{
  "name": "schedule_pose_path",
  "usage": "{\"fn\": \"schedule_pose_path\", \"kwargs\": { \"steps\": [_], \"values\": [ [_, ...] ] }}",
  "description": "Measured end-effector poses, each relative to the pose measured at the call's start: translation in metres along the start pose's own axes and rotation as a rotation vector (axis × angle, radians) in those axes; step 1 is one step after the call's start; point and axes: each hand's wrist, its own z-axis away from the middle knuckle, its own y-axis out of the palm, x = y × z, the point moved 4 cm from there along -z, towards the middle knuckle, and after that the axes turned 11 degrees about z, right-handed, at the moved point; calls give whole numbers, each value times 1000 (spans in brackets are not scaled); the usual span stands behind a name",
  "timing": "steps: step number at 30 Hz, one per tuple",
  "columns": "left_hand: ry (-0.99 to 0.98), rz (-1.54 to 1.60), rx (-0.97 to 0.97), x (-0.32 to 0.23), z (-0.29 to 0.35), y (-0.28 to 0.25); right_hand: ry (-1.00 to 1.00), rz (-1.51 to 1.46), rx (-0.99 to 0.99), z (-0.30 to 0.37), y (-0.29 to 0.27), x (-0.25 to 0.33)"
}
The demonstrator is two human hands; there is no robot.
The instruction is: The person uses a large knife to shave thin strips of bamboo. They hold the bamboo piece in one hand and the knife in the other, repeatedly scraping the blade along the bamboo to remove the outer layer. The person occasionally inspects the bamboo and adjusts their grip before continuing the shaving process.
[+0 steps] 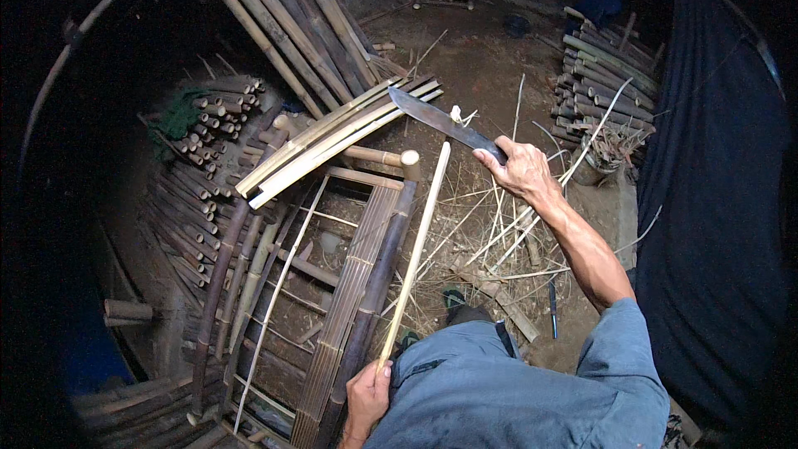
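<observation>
My right hand [524, 170] is closed round the handle of a machete [440, 123], its long dark blade pointing to the upper left. Low in the view, my left hand [367, 395] grips the near end of a pale bamboo strip [418, 251]. That strip slants up and away, its far end just below the blade and apart from it. A bamboo bench frame [360, 316] stands to the left of the strip, with thin slats along one side. Several split bamboo lengths [332, 141] lie across its far end. A small pale shaving [456, 114] shows at the blade's edge.
Bamboo poles are stacked at the left [187, 199] and the far right [611, 87]. Long poles [283, 21] lean at the back. Thin strips and shavings [465, 224] litter the floor. A dark-handled tool [553, 309] lies there. A dark curtain [715, 199] hangs at the right.
</observation>
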Motion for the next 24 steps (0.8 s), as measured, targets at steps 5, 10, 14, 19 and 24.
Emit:
{"fn": "schedule_pose_path", "kwargs": {
  "steps": [5,10,14,19,24],
  "values": [
    [-35,-39,18,0,1,-2,-485,-165,-71,27,12,37],
    [-102,-33,58,14,5,1,575,-360,-76,-35,27,-131],
    [-48,25,-24,14,-12,-22,498,-738,62,-16,0,-73],
    [440,52,-376,-79,-127,-82,436,-1071,586,74,86,36],
    [500,884,-415,-147,-166,-99,625,-1612,858,149,96,155]
  ]
}}
